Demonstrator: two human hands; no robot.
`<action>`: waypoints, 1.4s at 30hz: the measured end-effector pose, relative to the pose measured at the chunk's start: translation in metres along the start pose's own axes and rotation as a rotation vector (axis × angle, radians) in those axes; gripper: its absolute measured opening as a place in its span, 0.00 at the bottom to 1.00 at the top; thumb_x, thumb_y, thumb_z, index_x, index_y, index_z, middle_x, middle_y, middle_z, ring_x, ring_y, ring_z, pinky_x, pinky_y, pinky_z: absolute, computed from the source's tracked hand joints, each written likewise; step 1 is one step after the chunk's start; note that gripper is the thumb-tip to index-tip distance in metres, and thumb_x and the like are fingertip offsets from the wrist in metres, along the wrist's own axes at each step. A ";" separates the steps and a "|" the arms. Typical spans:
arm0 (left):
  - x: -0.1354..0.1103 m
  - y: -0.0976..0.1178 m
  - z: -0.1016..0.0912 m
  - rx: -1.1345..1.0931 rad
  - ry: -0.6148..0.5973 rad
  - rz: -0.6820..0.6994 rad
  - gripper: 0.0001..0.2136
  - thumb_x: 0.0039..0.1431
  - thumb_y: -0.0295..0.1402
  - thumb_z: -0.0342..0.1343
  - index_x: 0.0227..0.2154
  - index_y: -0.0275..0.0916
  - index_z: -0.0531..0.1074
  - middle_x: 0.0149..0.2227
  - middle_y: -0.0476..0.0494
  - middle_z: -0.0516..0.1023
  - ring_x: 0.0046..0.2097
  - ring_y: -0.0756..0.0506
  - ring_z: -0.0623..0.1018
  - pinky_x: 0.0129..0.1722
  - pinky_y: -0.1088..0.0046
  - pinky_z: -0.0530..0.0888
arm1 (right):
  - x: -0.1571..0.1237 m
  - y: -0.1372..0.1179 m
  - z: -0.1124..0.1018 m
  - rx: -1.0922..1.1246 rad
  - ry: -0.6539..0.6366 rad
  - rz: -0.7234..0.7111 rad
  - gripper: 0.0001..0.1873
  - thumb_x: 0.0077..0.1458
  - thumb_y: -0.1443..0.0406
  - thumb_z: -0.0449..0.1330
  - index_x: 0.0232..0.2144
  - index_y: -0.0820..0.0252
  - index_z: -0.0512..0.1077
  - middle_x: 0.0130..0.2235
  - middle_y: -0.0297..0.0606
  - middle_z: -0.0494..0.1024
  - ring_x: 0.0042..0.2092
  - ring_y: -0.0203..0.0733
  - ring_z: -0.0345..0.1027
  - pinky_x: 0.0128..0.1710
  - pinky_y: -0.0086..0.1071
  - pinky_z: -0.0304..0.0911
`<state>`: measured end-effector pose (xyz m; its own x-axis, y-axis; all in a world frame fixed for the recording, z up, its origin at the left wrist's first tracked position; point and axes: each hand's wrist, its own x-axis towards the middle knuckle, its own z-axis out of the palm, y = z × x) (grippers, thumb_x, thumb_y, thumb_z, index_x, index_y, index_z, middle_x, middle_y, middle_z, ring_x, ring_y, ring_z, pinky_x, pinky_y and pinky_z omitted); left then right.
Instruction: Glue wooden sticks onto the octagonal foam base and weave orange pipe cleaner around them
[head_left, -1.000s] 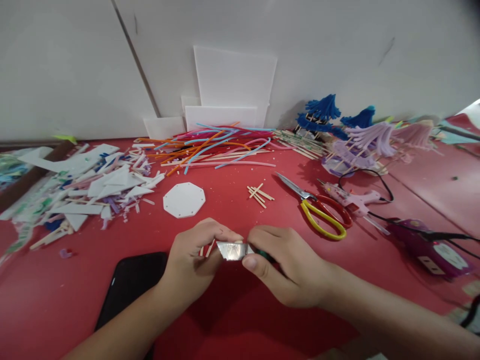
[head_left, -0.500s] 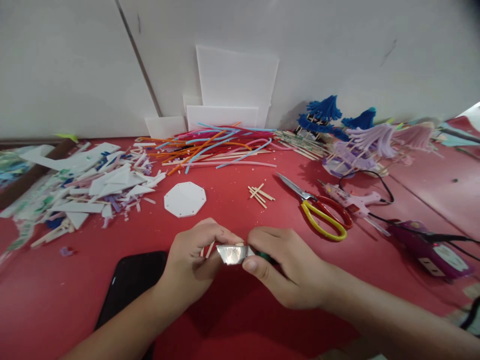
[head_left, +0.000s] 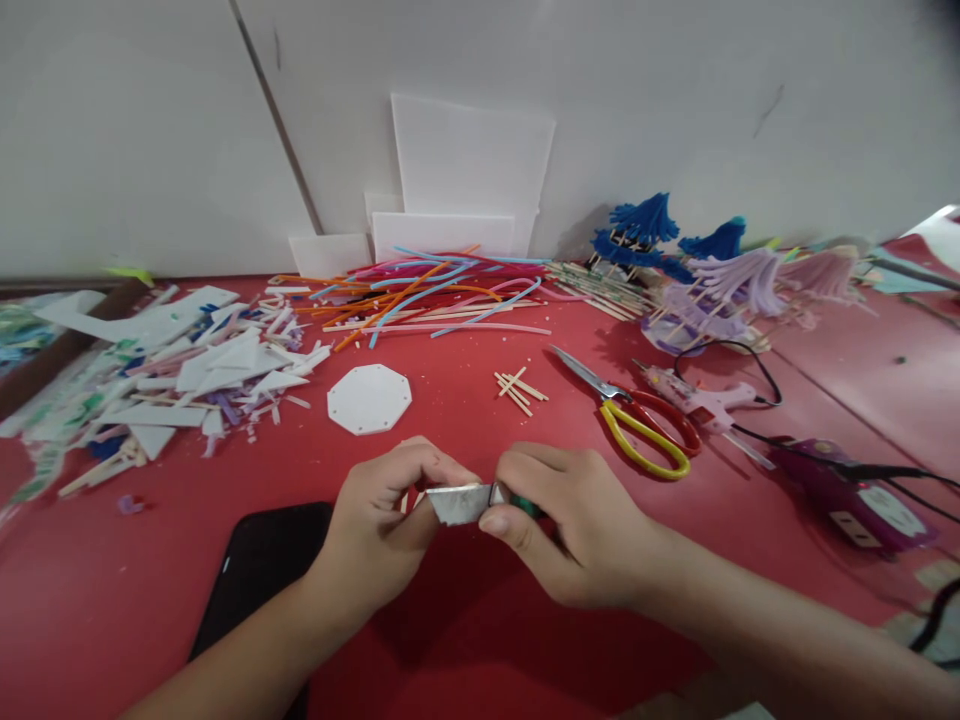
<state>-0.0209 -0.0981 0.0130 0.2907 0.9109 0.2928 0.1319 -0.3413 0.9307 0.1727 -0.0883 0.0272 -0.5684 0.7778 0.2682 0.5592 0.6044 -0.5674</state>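
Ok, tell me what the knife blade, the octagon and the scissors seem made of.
Knife blade: thin, dull grey metal, probably steel. Octagon: perhaps foam or plastic, smooth, matt white. Scissors: shiny metal blades; glossy red and yellow handles, perhaps plastic.

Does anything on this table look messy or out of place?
The scrap heap at the left looks untidy: white, purple and blue bits lie jumbled, with one purple scrap lying apart. The phone beside the left hand also seems an odd companion to craft scraps. Nothing looks plainly broken.
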 end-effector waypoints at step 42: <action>0.009 -0.004 0.011 -0.296 0.172 -0.316 0.07 0.52 0.36 0.60 0.25 0.38 0.71 0.28 0.48 0.77 0.29 0.49 0.75 0.27 0.75 0.72 | -0.004 0.003 0.016 -0.029 0.000 0.047 0.06 0.53 0.65 0.55 0.35 0.61 0.67 0.32 0.38 0.75 0.31 0.38 0.66 0.29 0.29 0.56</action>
<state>-0.0080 -0.0908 0.0092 0.1146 0.9934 -0.0068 -0.0948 0.0177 0.9953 0.1675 -0.0920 0.0121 -0.5410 0.8056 0.2417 0.6025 0.5717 -0.5569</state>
